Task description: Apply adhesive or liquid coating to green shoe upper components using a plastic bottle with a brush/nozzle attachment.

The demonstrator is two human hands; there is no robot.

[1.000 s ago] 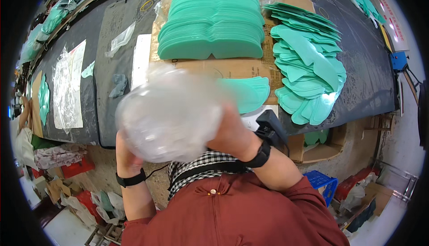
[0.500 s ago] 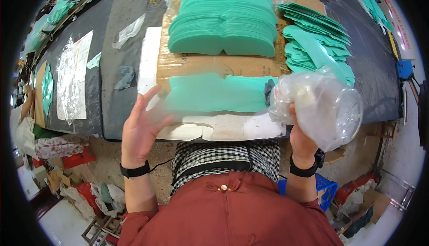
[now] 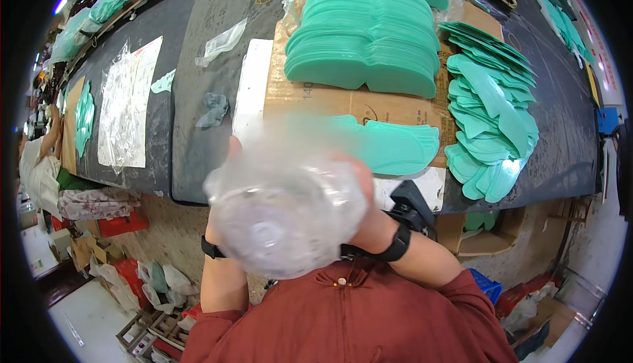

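Note:
A clear round container wrapped in a wrinkled plastic bag (image 3: 283, 214) is held up in front of my body, its round base toward me, blurred by motion. My right hand (image 3: 370, 208) grips it from the right side, fingers partly behind the bag. My left hand (image 3: 234, 147) is mostly hidden behind it; just a fingertip and the wrist show, so its grip is unclear. Just beyond, a few flat green insole-shaped sheets (image 3: 399, 149) lie on the cardboard (image 3: 330, 102), partly covered by the blurred bag.
A tall stack of green sheets (image 3: 362, 40) stands on the cardboard. Loose green pieces (image 3: 491, 119) are heaped to its right. Plastic film (image 3: 125, 109) and a translucent scrap (image 3: 223, 42) lie on the dark table (image 3: 191, 125). At far left another person's arm (image 3: 51, 135) reaches in.
My right hand has brought the bagged container from the right to the middle, in front of my left hand. The left hand, open and spread before, is now largely covered. The view has shifted.

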